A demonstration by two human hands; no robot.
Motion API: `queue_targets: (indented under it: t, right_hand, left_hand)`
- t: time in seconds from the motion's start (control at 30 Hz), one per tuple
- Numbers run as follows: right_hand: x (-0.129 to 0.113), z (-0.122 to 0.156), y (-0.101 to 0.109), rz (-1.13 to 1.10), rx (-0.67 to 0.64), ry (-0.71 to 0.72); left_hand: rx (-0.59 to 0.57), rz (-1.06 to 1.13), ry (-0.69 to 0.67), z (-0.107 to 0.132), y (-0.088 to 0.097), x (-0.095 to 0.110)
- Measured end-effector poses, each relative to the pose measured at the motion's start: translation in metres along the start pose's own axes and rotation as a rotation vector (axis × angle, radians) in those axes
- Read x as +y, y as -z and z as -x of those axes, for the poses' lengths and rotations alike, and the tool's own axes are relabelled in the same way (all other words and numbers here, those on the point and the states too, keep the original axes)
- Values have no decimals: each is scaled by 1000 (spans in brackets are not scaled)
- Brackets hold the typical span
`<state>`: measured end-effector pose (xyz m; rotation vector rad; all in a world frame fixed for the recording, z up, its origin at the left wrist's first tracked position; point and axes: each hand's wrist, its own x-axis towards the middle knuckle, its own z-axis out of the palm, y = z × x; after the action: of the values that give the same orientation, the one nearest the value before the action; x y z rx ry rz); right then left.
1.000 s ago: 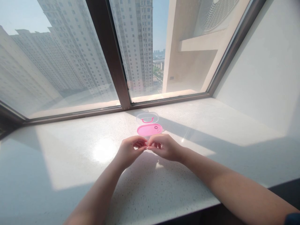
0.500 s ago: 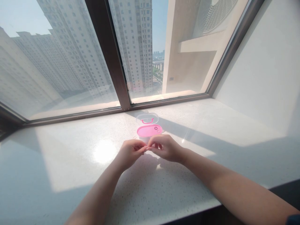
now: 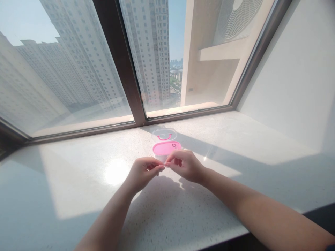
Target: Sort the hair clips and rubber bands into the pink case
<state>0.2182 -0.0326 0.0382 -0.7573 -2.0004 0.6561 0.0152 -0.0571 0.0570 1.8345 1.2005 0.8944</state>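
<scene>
Together at the fingertips, my left hand point(image 3: 141, 172) and right hand point(image 3: 188, 165) meet above the sill point(image 3: 199, 216); whether they pinch anything I can't tell. Just beyond lie one faint loop point(image 3: 150, 156), left, and one pink case point(image 3: 162, 149), then one clear lid point(image 3: 164, 131) with one pink handle point(image 3: 164, 139). Far right, outside: one fan grille point(image 3: 237, 17).

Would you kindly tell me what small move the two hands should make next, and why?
Perhaps draw the left hand and right hand back slightly together: their fingertips seem to meet, anything pinched is too small to make out, and the right hand hides part of the near rim of the pink box.
</scene>
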Motion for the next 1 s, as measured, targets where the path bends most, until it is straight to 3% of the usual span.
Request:
queue_targets:
  t: [0.43,1.0]
  right_hand:
    - [1,0,0,-22,-84,-25]
    - [0,-1,-2,0,-148,-103]
  left_hand:
    - [-35,84,11,1,-5,-2]
    - [42,-6,23,-1,-4,-3]
